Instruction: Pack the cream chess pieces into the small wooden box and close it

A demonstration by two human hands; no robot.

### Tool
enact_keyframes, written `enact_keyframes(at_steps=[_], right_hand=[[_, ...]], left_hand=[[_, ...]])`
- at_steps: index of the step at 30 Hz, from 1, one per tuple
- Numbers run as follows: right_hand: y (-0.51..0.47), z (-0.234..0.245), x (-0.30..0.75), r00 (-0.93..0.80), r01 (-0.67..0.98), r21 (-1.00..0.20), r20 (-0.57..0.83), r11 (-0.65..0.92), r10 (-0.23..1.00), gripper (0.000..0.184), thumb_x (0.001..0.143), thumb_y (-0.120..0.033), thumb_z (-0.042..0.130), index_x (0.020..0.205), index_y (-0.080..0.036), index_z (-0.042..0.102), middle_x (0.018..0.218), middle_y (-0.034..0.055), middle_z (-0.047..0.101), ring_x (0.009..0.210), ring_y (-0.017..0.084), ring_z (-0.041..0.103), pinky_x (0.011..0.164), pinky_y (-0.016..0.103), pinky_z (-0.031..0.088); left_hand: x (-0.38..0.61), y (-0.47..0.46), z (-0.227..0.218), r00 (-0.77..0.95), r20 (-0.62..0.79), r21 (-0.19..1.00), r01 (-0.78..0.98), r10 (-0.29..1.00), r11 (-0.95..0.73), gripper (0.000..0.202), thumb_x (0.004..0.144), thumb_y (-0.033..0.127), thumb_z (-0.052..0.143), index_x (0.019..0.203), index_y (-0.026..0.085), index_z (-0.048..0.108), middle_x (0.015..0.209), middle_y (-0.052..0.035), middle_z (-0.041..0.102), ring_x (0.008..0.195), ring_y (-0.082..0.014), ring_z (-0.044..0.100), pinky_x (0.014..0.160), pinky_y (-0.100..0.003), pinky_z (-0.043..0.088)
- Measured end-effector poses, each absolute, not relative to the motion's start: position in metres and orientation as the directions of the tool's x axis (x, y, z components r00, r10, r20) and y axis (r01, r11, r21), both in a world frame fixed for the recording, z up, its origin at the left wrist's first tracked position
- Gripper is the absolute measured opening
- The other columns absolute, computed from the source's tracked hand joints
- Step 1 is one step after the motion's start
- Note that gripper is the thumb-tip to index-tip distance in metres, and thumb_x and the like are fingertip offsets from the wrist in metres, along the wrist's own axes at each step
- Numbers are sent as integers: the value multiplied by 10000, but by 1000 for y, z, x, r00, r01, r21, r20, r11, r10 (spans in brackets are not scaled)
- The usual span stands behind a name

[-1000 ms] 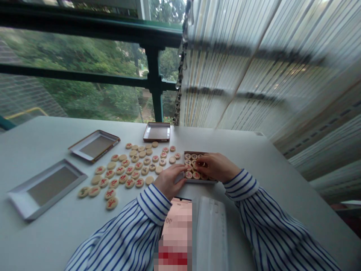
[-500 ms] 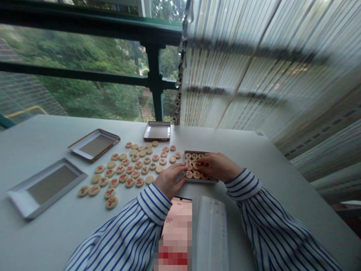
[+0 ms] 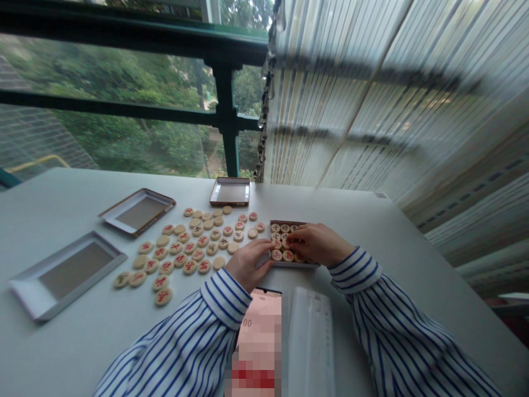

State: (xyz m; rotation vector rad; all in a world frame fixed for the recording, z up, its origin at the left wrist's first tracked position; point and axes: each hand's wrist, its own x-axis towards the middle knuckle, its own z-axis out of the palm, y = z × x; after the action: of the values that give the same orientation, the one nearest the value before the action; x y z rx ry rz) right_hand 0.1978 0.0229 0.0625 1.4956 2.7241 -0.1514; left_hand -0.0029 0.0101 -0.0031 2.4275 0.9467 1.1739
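Observation:
A shallow box [image 3: 295, 266] holds rows of round wooden xiangqi pieces [image 3: 288, 256] with red and black characters. My left hand [image 3: 250, 263] grips the box's left side, its fingertips at the left edge and its thumb by the near corner. From the right, my right hand [image 3: 320, 242] reaches over the box. Its thumb and fingers are closed on a piece in the middle rows, and the hand covers the box's right part. Many loose xiangqi pieces [image 3: 190, 247] lie on the table left of the box, some face up and some showing plain wood.
Two brown-edged trays [image 3: 176, 205] [image 3: 230, 204] and a larger white tray [image 3: 85, 292] stand at the left and back of the white table [image 3: 74, 353]. A phone [image 3: 260, 309] and a translucent plastic case [image 3: 311, 342] lie between my forearms. Behind are a window and a string curtain [image 3: 330, 110].

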Motion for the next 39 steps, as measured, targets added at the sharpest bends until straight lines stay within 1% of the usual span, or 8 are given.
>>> enact_keyframes(at_steps=[8,15,20,27,32,37,39], right_hand=[[22,66,196,-527,850,-67,-105,523,844,255,844,-342,436,951,-246,647,911,33,660,833,159,580,677,239,362],[21,67,196,-514,858,-67,-108,510,851,253,841,-340,443,962,-247,644,936,34,656,869,165,576,706,244,364],[21,67,196,-523,852,-67,-116,519,844,254,844,-338,435,940,-243,650,918,34,661,846,162,578,687,242,359],[20,67,196,-525,851,-60,-97,521,846,244,842,-337,444,941,-243,647,921,26,660,850,165,579,684,247,356],[20,70,195,-515,857,-59,-116,512,849,258,847,-352,438,951,-230,641,912,40,657,846,162,578,682,248,355],[20,69,195,-521,854,-58,-112,518,846,245,844,-342,445,951,-240,640,924,32,655,861,163,576,688,248,357],[21,68,195,-519,855,-59,-114,515,847,242,842,-336,449,951,-240,642,936,34,654,866,162,575,693,249,359]], left_hand=[[-4,11,-4,453,583,518,434,675,-738,273,681,127,591,954,135,603,968,-112,647,902,-187,618,803,-318,523],[-4,11,-5,452,581,523,430,677,-736,273,684,127,589,956,142,603,971,-108,645,908,-191,616,809,-330,520],[-4,10,-5,454,581,526,424,675,-737,268,689,124,581,956,120,601,966,-122,644,907,-196,614,809,-327,519],[-4,11,-5,455,577,532,420,678,-735,272,692,120,581,963,115,600,967,-121,644,909,-193,612,813,-332,516],[-4,10,-3,454,576,531,423,679,-734,276,688,129,585,963,141,602,969,-104,646,910,-188,612,814,-331,516],[-4,10,-3,447,578,536,423,683,-731,271,687,131,580,957,131,606,965,-115,648,910,-195,614,816,-332,515],[-3,10,-4,444,578,539,422,685,-729,278,683,128,582,960,141,605,967,-107,648,910,-192,613,815,-331,515]])
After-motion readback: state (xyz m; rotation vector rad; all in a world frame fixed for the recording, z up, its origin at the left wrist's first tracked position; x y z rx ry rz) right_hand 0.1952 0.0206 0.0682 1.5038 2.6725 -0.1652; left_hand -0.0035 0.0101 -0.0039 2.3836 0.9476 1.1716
